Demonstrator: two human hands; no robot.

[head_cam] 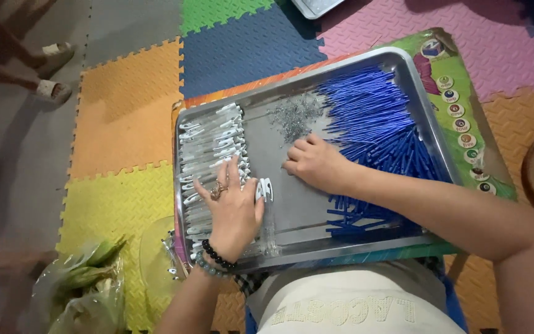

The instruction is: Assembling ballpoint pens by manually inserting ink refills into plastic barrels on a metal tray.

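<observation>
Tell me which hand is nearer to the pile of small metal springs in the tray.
Right. The right hand lies just below the pile of small metal springs; the left hand rests farther away, on the white pen barrels.

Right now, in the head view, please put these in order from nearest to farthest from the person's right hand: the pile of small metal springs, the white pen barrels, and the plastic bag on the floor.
From the right hand:
1. Pile of small metal springs, just above the hand, middle of the metal tray.
2. White pen barrels, on the tray's left side, under the left hand.
3. Plastic bag, on the floor mats at lower left, outside the tray.
</observation>
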